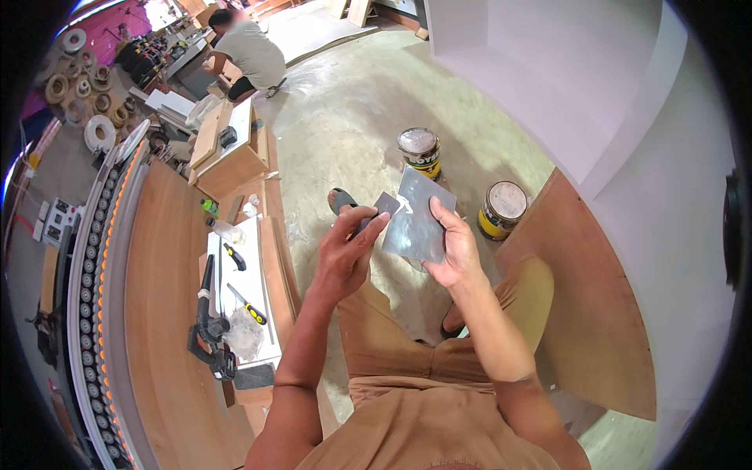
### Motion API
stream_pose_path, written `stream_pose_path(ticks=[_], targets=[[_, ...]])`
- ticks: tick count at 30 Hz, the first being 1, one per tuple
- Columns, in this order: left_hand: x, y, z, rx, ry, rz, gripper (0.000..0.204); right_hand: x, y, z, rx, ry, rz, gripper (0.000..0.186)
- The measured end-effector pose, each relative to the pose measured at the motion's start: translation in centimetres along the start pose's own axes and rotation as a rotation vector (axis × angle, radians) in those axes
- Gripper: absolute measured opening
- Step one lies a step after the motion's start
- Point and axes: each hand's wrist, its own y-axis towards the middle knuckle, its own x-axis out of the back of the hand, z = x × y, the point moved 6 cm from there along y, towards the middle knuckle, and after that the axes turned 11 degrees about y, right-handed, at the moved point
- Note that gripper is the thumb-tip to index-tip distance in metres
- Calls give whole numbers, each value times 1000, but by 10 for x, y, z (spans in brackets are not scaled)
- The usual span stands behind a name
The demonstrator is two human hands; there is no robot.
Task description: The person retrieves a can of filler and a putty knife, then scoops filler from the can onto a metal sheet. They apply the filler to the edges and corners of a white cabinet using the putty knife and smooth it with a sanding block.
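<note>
In front of my lap, my right hand (457, 247) grips a thin grey metal plate (419, 227) by its right edge, thumb on top. A dab of white paste (403, 205) lies near the plate's left edge. My left hand (350, 249) closes its fingers around a small dark flat scraper (385, 206), whose blade meets the plate beside the paste. Part of the scraper is hidden by my fingers. Beyond the plate stands a paint can (419, 151) with a smeared lid, and a second can (503, 209) is to its right.
On the left, a white-topped bench (262, 325) bears a black cordless blower (210, 337), a yellow-black knife (249, 305) and a clear bottle (225, 230). A wooden panel (580, 298) and white cabinet (548, 86) stand right. A person (254, 55) crouches at the far left.
</note>
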Motion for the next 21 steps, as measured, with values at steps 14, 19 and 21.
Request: stream_pose_path(ticks=[14,19,21], targets=[[23,-68,7,324,-260,-257,38,1,-4,-76,-90,-35,-90,25],[-32,-242,111,565,231,423,36,39,-8,-58,-143,-202,-124,32],[-14,-362,108,861,267,803,32,96,2,-23,-80,-351,-215,37]])
